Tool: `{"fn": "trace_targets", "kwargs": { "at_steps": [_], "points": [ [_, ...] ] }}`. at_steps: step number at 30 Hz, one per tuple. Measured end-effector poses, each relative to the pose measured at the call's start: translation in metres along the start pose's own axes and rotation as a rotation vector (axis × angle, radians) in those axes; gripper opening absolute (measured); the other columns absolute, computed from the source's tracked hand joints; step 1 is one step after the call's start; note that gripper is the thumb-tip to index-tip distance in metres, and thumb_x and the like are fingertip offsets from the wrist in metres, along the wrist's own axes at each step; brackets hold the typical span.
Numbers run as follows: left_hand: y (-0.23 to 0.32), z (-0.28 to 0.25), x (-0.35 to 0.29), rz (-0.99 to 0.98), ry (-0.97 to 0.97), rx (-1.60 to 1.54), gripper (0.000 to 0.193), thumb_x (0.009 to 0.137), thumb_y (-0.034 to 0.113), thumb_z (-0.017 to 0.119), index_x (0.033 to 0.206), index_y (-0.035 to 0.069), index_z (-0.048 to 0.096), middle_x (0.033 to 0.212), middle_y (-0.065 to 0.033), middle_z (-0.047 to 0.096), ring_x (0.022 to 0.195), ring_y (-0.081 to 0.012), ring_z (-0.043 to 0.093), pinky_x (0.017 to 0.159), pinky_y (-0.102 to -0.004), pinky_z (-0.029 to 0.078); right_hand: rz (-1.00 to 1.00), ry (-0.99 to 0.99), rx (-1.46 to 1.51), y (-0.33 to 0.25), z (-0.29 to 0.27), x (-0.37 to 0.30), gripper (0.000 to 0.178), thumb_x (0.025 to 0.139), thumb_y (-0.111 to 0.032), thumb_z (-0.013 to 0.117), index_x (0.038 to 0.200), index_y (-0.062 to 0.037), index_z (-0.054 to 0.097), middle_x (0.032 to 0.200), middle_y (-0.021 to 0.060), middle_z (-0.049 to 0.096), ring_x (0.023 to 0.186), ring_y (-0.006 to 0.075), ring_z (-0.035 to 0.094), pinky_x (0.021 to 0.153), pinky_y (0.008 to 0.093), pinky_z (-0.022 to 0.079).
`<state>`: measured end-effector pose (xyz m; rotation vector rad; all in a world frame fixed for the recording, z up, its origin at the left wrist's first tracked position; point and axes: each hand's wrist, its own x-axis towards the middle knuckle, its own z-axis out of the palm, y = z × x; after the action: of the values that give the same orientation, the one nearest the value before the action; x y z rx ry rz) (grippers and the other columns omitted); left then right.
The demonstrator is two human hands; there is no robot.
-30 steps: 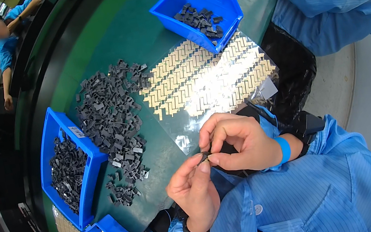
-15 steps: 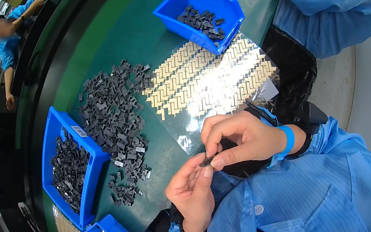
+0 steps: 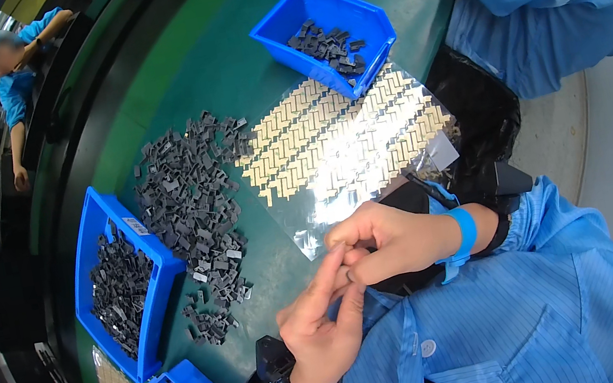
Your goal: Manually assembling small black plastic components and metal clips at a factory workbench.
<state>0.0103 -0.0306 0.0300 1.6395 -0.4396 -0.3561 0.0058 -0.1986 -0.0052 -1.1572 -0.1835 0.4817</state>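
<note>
Over the near edge of the table, my left hand (image 3: 321, 332) and my right hand (image 3: 397, 239) meet, fingertips touching. Between them sits a small black plastic piece (image 3: 349, 275), of which only a dark sliver shows. My right thumb and fingers pinch it, and the left fingers and thumb close in from the other side. A blue band circles my right wrist. Just beyond the hands lies a clear sheet (image 3: 298, 230) bearing rows of small gold-coloured strips (image 3: 298, 144). A heap of similar black pieces (image 3: 191, 187) is spread to the left of the sheet.
One blue bin (image 3: 361, 9) with black pieces overlaps the sheet's far side. A larger blue bin (image 3: 156, 247), full of black pieces, stands left, with a smaller blue bin (image 3: 201, 382) nearer. A person in blue (image 3: 544, 2) sits at the right; another person (image 3: 17, 86) is far left.
My hands have drawn tighter together, and the right fingers have curled in. The black piece, clearer before, is now mostly covered. The view has shifted slightly.
</note>
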Motion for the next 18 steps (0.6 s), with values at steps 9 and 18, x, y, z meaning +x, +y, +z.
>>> {"fn": "trace_targets", "kwargs": {
  "at_steps": [9,18],
  "points": [
    [-0.018,0.0,-0.003,-0.007,0.061,-0.335,0.032,0.077,-0.01,0.061,0.109,-0.007,0.057,0.096,-0.018,0.064,0.083,-0.0193,0.063,0.077,-0.028,0.051,-0.118,-0.1,0.216,-0.004,-0.006,-0.002,0.022,0.087,-0.023,0.06,0.084,-0.0024,0.054,0.074,-0.0014,0.054,0.07,0.0045,0.05,0.062,0.0182,0.04],
    [-0.018,0.003,-0.003,-0.043,0.077,-0.452,0.034,0.079,-0.006,0.061,0.112,-0.006,0.054,0.096,-0.0198,0.063,0.083,-0.0209,0.063,0.075,-0.0304,0.053,-0.111,-0.191,0.164,-0.004,-0.016,-0.003,0.012,0.088,-0.011,0.056,0.09,0.0013,0.054,0.086,0.0033,0.046,0.075,0.0088,0.048,0.068,0.0232,0.04]
  ]
}}
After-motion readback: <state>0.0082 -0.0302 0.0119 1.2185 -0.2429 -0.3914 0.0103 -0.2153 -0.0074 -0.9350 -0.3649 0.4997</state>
